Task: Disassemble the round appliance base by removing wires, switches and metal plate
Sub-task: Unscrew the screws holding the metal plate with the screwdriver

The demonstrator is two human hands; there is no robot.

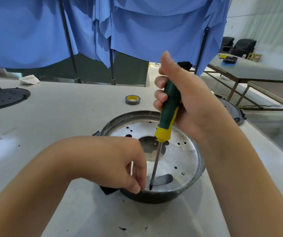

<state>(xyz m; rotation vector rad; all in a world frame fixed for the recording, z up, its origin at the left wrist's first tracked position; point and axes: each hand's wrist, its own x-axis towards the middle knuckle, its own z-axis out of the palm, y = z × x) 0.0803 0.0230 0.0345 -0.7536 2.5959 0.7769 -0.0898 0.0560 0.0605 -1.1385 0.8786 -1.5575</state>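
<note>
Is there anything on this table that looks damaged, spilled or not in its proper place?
Small black fragments lie scattered on the table in front of the round base, like chipped plastic. Otherwise nothing stands out.

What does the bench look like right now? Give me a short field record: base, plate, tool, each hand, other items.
base: round appliance base, open side up on the table
plate: metal plate seated inside
tool: screwdriver, green and yellow handle, tip at the plate's near edge
right hand: right hand grips the handle
left hand: left hand holds the near rim
other: tape roll behind; black perforated disc far left
</note>
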